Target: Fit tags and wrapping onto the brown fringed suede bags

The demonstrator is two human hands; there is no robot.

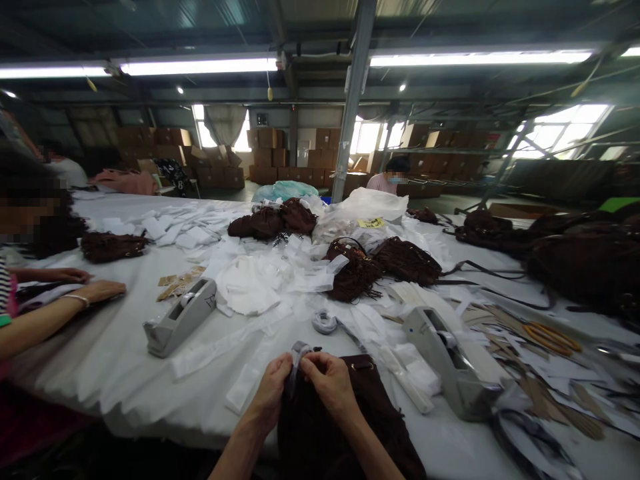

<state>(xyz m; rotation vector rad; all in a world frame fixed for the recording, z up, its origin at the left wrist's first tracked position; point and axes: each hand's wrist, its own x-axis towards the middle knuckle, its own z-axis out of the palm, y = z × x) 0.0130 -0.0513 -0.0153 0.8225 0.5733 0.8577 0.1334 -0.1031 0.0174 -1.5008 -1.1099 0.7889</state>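
Observation:
A dark brown suede bag (345,433) lies at the table's near edge in front of me. My left hand (273,390) and my right hand (327,380) are both closed at its top edge, pinching a small strip of clear and grey wrapping (299,353) between their fingertips. The two hands almost touch each other. A gold ring fitting (364,365) shows on the bag just right of my right hand.
Two grey tape dispensers (181,319) (450,363) stand left and right of me. White paper pieces, plastic sleeves, card tags (545,337) and more brown fringed bags (357,270) litter the white table (100,353). A co-worker's arms (55,310) rest at the left; another person sits far behind.

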